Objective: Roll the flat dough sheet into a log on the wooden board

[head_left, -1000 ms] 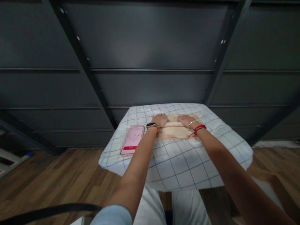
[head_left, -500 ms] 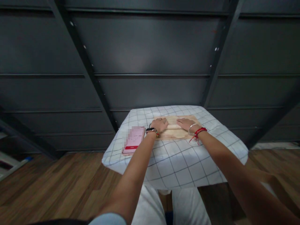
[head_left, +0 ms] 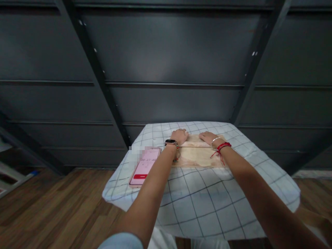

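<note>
A beige cloth [head_left: 198, 157] lies on the table with a straight folded edge running across it from left to right. At its far left part is my left hand [head_left: 180, 136], fingers curled down and closed on the cloth. My right hand [head_left: 208, 137] is bent over the far right part, its fingertips pressed together at the fabric. Both sets of fingertips are partly hidden by the backs of the hands. To the left of my left forearm lies a pink phone [head_left: 146, 167] with a timer on its screen, touched by neither hand.
A white checked tablecloth [head_left: 197, 197] covers the small table. Close behind it rises a dark grey metal panel wall [head_left: 176, 52]. Wooden floor [head_left: 75, 200] surrounds the table, and a white frame [head_left: 12, 183] stands at the far left.
The view has shifted, so the table looks nearer and lower. Both hands are now at the cloth's far part, and my right fingers, flatter before, are more bent. The folded edge shows more clearly.
</note>
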A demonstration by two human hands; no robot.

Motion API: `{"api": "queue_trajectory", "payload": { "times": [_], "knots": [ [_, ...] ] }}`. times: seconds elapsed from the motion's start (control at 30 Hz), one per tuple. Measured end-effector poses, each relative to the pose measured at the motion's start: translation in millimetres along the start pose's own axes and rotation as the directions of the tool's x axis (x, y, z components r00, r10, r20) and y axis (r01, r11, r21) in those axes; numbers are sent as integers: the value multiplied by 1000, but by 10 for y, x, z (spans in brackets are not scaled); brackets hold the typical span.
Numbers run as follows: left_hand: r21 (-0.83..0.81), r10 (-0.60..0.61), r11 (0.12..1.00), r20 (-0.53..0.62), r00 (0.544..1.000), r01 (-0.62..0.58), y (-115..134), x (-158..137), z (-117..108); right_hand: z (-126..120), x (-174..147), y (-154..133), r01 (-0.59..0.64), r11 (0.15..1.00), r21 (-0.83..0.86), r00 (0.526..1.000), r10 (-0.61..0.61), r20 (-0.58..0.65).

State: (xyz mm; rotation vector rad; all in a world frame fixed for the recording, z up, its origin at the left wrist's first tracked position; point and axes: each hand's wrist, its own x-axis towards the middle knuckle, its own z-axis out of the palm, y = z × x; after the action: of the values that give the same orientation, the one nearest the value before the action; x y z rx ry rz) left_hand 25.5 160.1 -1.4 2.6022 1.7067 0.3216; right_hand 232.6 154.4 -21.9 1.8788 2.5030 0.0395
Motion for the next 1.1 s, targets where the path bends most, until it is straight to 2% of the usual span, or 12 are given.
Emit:
{"api": "queue_trajectory", "payload": {
  "times": [0.23,0.5,0.73,0.9,1.1],
  "knots": [
    [43,-3,999,-16,1000,4,-72,260,58,8,194,54,-91,996,13,996,91,-8],
    [17,-19,1000,4,1000,18,-135,355,148,0,176,49,-124,992,18,992,124,-7],
    [4,15,1000,138,990,-15,-119,243,138,-41,14,-14,-27,1000,-1,1000,27,-2],
    [-6,63,998,150,987,-63,-86,86,111,-52,-149,-70,98,995,-34,995,-98,-12],
    [-10,121,993,145,982,-120,-16,-172,94,-21,-349,-148,79,996,-37,996,-80,-26]
  ]
}}
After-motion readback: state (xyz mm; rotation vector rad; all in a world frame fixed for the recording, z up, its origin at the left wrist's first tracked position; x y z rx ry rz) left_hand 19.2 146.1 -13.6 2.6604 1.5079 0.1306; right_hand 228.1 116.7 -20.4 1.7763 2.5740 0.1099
